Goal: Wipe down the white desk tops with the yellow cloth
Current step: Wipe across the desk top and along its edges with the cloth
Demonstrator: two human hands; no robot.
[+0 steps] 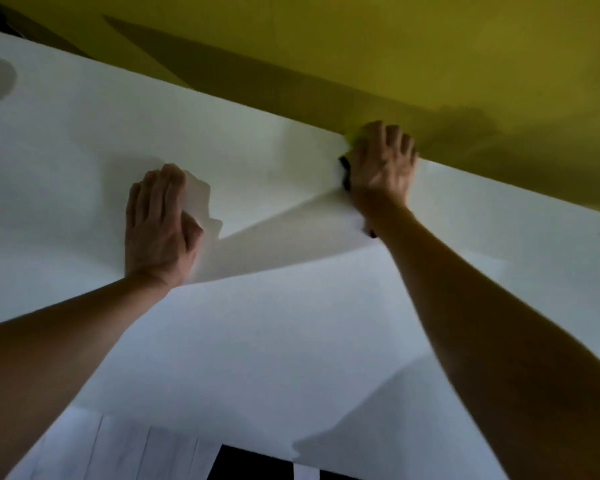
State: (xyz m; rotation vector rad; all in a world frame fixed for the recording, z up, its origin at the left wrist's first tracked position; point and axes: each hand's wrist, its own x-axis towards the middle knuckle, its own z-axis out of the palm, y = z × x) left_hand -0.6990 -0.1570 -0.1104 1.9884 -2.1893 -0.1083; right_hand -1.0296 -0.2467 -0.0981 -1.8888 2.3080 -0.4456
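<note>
My right hand (383,161) pressed the yellow cloth (355,140) with fingers curled over it at the far edge of the white surface (257,323), against the yellow partition (395,46), while my left hand (160,220) lay flat and open, probably steadying my reach.
</note>
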